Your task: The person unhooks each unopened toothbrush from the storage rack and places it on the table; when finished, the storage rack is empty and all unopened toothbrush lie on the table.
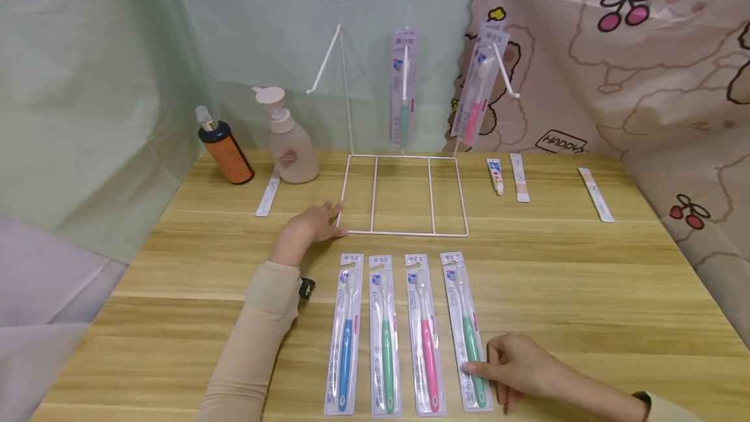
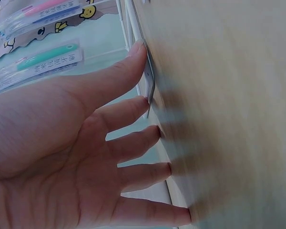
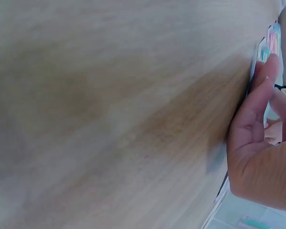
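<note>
My right hand [image 1: 521, 365] has its thumb across the lower part of a packaged green toothbrush [image 1: 471, 338], pinching the pack at its right edge with the fingers curled. This pack lies flat on the table, rightmost in a row with packaged blue [image 1: 346, 357], green [image 1: 387, 357] and pink [image 1: 429, 357] toothbrushes. My left hand [image 1: 316, 221] rests at the front left corner of a white wire display rack [image 1: 404, 234]. In the left wrist view, the left hand's fingers [image 2: 133, 143] are spread, tips on the tabletop, the thumb on the rack's wire.
Packaged toothbrushes hang on the rack's middle hook [image 1: 404, 119] and right hook [image 1: 477, 96]; its left hook [image 1: 323, 60] is bare. Left of the rack stand an orange spray bottle [image 1: 227, 155] and a pump bottle [image 1: 293, 152]. A small toothpaste tube [image 1: 495, 176] and slim sachets [image 1: 596, 195] lie right.
</note>
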A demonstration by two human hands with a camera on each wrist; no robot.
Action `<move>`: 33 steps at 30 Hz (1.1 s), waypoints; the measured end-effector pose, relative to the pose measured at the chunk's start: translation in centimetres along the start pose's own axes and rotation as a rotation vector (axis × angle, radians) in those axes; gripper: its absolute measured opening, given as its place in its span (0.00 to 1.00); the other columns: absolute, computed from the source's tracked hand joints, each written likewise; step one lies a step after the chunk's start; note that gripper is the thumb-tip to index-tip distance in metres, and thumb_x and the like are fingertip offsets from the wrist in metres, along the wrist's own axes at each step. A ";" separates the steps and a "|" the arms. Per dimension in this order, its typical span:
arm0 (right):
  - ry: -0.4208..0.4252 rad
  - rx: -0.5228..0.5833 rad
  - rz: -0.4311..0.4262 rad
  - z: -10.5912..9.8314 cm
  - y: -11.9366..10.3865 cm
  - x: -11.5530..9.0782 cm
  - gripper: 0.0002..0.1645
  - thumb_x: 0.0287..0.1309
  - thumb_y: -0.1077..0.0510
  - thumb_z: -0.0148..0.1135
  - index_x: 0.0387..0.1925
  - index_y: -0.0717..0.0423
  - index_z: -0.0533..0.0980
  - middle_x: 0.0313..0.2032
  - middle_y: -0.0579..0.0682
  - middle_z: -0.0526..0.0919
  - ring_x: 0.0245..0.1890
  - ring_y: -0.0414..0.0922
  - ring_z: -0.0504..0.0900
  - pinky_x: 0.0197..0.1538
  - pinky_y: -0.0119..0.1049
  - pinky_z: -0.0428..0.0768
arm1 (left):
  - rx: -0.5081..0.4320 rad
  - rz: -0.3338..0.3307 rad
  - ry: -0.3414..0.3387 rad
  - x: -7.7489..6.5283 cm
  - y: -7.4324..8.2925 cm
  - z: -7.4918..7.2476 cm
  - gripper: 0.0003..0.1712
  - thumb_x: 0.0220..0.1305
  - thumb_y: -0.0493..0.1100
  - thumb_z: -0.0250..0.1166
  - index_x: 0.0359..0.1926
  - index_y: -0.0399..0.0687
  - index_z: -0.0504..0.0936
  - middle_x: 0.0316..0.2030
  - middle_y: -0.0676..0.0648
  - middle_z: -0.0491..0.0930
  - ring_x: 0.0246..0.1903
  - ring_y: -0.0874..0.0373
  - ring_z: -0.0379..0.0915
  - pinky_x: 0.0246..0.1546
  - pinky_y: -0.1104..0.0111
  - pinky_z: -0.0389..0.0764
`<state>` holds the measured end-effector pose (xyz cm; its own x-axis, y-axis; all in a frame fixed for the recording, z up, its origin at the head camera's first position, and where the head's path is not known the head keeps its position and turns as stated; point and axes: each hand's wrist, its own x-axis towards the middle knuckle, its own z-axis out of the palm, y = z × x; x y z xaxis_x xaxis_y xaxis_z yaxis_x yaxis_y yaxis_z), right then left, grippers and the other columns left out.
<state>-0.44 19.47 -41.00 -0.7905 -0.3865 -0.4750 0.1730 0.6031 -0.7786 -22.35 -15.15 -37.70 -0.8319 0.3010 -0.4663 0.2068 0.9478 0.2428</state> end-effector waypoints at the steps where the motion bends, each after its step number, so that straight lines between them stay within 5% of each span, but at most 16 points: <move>1: -0.002 -0.009 -0.006 -0.1 0.0 0.0 0.27 0.54 0.40 0.61 0.16 0.55 0.68 0.07 0.46 0.75 0.06 0.38 0.74 0.11 0.29 0.72 | 0.002 0.002 0.001 0.0 0.0 0.0 0.42 0.67 0.55 0.53 0.72 0.43 0.45 0.71 0.34 0.41 0.67 0.30 0.42 0.63 0.42 0.55; 7: 0.023 -0.095 -0.070 -1.1 0.1 0.4 0.26 0.55 0.39 0.60 0.15 0.52 0.69 0.07 0.40 0.70 0.06 0.33 0.66 0.10 0.22 0.60 | 0.002 0.004 0.001 -0.2 0.1 -0.1 0.42 0.67 0.55 0.53 0.72 0.43 0.45 0.71 0.34 0.42 0.67 0.30 0.42 0.64 0.42 0.55; 11: 0.055 -0.087 -0.195 -3.2 0.1 1.9 0.21 0.57 0.43 0.60 0.20 0.54 0.72 0.11 0.41 0.73 0.10 0.34 0.69 0.12 0.26 0.68 | -0.003 -0.003 0.000 -0.2 0.1 -0.1 0.43 0.67 0.55 0.54 0.73 0.44 0.44 0.71 0.35 0.41 0.67 0.31 0.42 0.63 0.42 0.55; 14: 0.084 -0.092 -0.297 -5.5 0.1 3.6 0.15 0.58 0.48 0.61 0.24 0.53 0.75 0.16 0.43 0.77 0.14 0.36 0.73 0.16 0.30 0.75 | -0.005 -0.004 0.002 -0.2 0.1 -0.1 0.43 0.67 0.56 0.54 0.73 0.45 0.44 0.71 0.35 0.41 0.67 0.31 0.41 0.64 0.41 0.54; 19: 0.169 -0.082 -0.347 -9.8 -0.2 6.8 0.09 0.59 0.54 0.61 0.32 0.57 0.77 0.22 0.52 0.79 0.20 0.42 0.76 0.22 0.33 0.77 | -0.012 -0.001 0.000 -0.2 0.1 0.0 0.43 0.67 0.56 0.53 0.73 0.45 0.44 0.71 0.35 0.40 0.67 0.30 0.41 0.63 0.41 0.54; 25: 0.226 -0.047 -0.409 -14.2 -1.7 11.4 0.16 0.59 0.61 0.61 0.45 0.68 0.73 0.34 0.61 0.82 0.32 0.46 0.82 0.37 0.35 0.82 | -0.025 -0.005 0.001 -0.3 0.2 -0.1 0.42 0.67 0.55 0.54 0.73 0.45 0.45 0.71 0.36 0.41 0.67 0.31 0.41 0.64 0.41 0.53; 33: 0.267 -0.079 -0.396 -16.7 -5.1 16.9 0.20 0.62 0.59 0.58 0.51 0.70 0.73 0.44 0.64 0.80 0.46 0.53 0.80 0.50 0.37 0.79 | -0.020 -0.004 -0.007 -0.2 0.1 -0.1 0.42 0.67 0.56 0.53 0.73 0.45 0.44 0.71 0.36 0.40 0.67 0.31 0.40 0.63 0.40 0.53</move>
<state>-24.46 21.51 -38.21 -0.9117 -0.4105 -0.0182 -0.2087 0.5007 -0.8401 -22.21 -15.14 -37.48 -0.8288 0.2985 -0.4732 0.1933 0.9465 0.2583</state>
